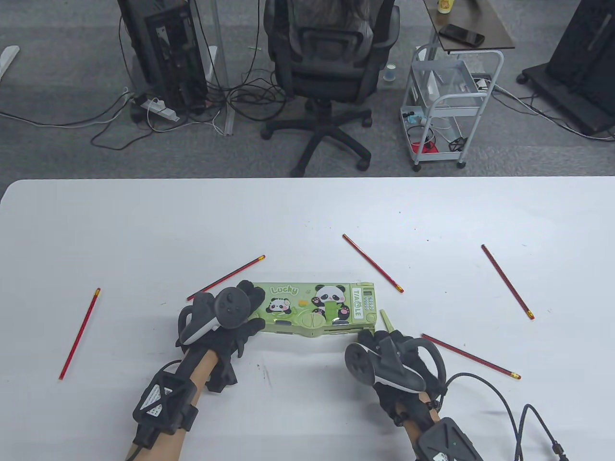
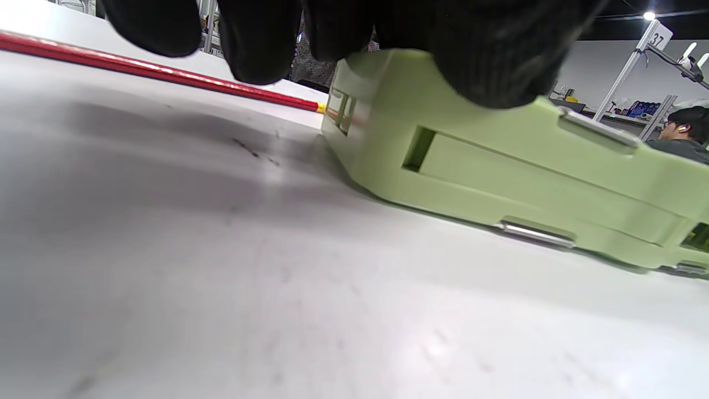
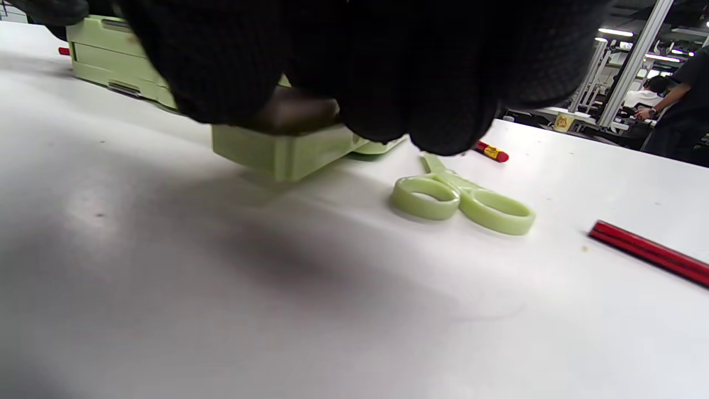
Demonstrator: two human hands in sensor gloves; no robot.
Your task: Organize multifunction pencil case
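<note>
Currently left hand point(image 1: 226, 317) grips the pencil case point(image 1: 317, 307) at its 9 o'clock end. Right hand point(image 1: 384, 355) fingers curl on its 4 o'clock corner; green scissors point(image 3: 462, 199) lie just beside.

Pencil case point(image 1: 317, 308) mid-table, scissors point(image 3: 462, 198) right (beside it), pencils point(image 1: 372, 263) scattered around

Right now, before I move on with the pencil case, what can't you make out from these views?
- Scissors: blades hidden behind the right hand's fingers in the right wrist view; mostly covered in the table view.
- Pencil case: closed, contents unseen.
- Left hand: fingertip contact on the case blurred in the left wrist view.
</note>
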